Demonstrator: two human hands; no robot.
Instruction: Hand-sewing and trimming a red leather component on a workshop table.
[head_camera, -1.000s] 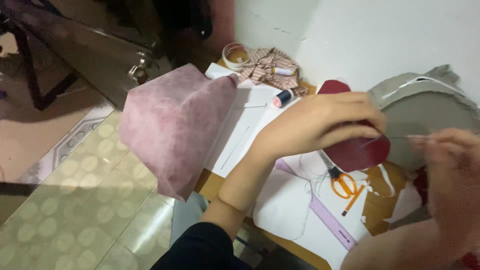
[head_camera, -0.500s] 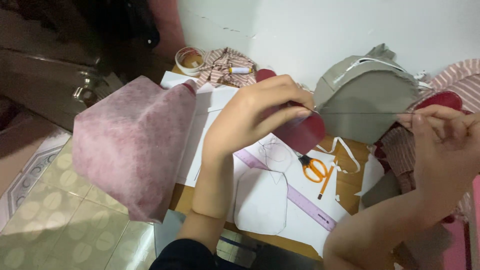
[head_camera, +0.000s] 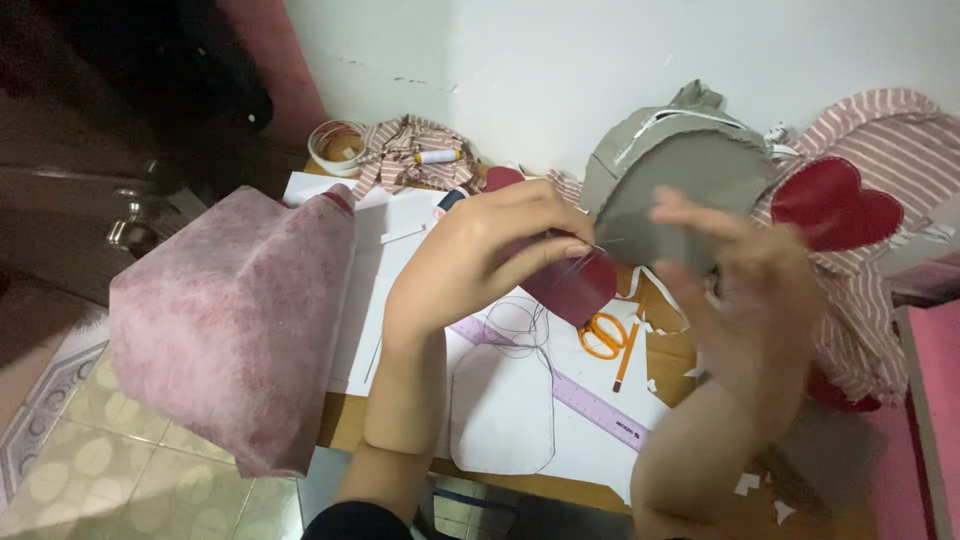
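Thread (head_camera: 520, 325) loops down from the dark red leather piece (head_camera: 572, 285), which the left hand (head_camera: 490, 255) pinches tight above the table (head_camera: 520, 480). The right hand (head_camera: 745, 275) is blurry beside it, so I cannot tell if it grips a needle or is loose. Orange scissors (head_camera: 603, 335) and a purple ruler (head_camera: 560, 385) lie just below. That slack thread could tangle or knot if pulled too fast, I think.
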